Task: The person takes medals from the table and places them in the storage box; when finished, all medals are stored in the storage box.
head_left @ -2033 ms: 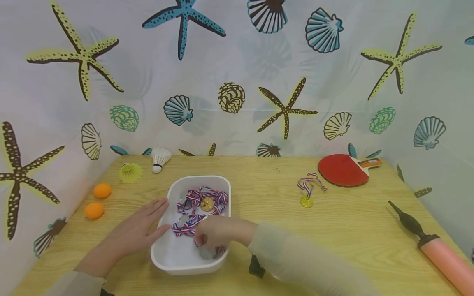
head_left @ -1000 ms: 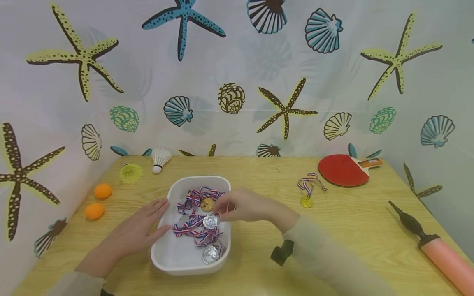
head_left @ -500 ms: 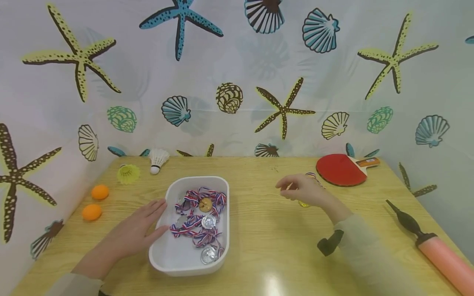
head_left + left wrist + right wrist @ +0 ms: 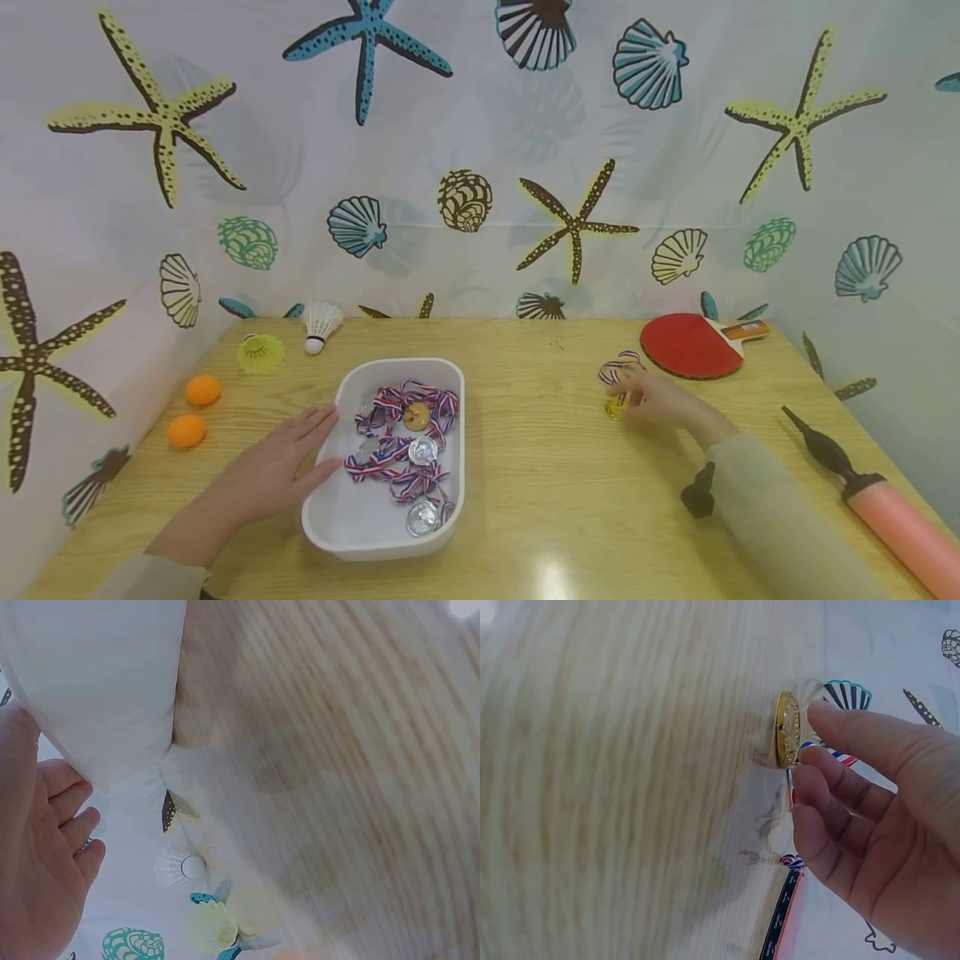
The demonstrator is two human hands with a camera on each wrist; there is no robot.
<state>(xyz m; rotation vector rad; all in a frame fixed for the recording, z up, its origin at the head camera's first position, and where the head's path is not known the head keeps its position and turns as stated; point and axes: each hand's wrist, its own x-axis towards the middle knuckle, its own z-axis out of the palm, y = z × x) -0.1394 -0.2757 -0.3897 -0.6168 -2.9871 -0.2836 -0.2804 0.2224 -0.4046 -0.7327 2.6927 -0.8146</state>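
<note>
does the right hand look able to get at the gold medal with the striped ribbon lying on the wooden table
Probably yes: the right hand is right at the gold medal, fingertips at its rim, though actual contact is unclear. Nothing lies between them on the wooden table.

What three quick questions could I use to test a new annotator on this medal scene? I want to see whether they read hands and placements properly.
1. True or false: the right hand is reaching into the white tray.
2. Which thing do the right hand's fingers touch: (a) the red paddle, (b) the gold medal, (c) the pink pump?
3. Where does the left hand rest?

Key:
1. False: it is at the gold medal, on the table right of the tray.
2. b.
3. Flat on the table, fingers straight, against the tray's left wall.
</note>
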